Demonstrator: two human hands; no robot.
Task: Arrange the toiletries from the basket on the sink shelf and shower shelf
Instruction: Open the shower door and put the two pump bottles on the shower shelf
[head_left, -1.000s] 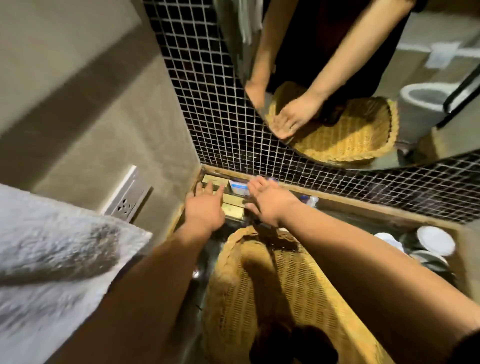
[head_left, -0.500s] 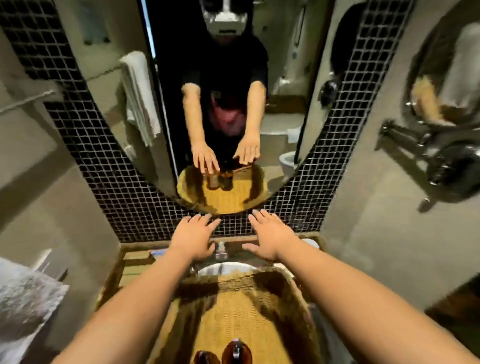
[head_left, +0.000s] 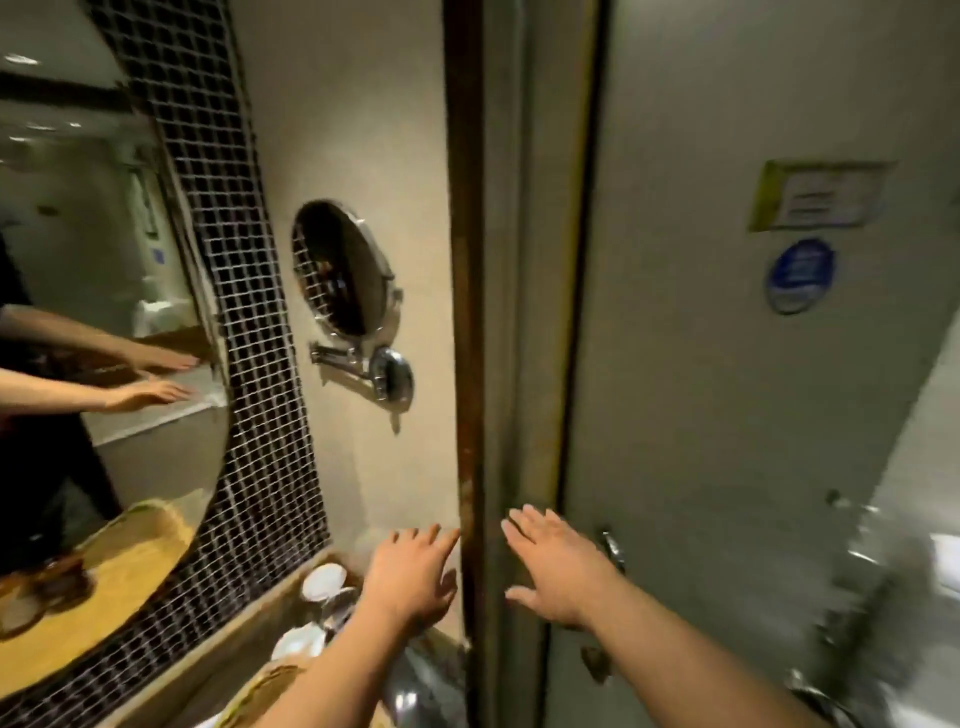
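My left hand (head_left: 413, 574) and my right hand (head_left: 558, 564) hover flat with fingers spread and nothing in them, in front of a brown door frame (head_left: 465, 312). The woven basket (head_left: 260, 693) shows only as a rim at the bottom edge, under my left forearm. The big wall mirror (head_left: 93, 364) on the left reflects the basket with dark brown bottles in it. At the right end of the wooden sink shelf (head_left: 249, 618), just left of my left hand, stand white cups (head_left: 322, 579).
A round chrome swing-arm mirror (head_left: 345, 270) sticks out from the beige wall. Black mosaic tile (head_left: 244, 312) borders the big mirror. To the right is a grey door (head_left: 727, 364) with a handle (head_left: 613, 551) and stickers. A chrome fitting (head_left: 415, 680) lies below my left hand.
The view has swung right, from the sink and mirror to the door frame. Both hands stayed empty and spread, moving right with it; the basket dropped almost out of view.
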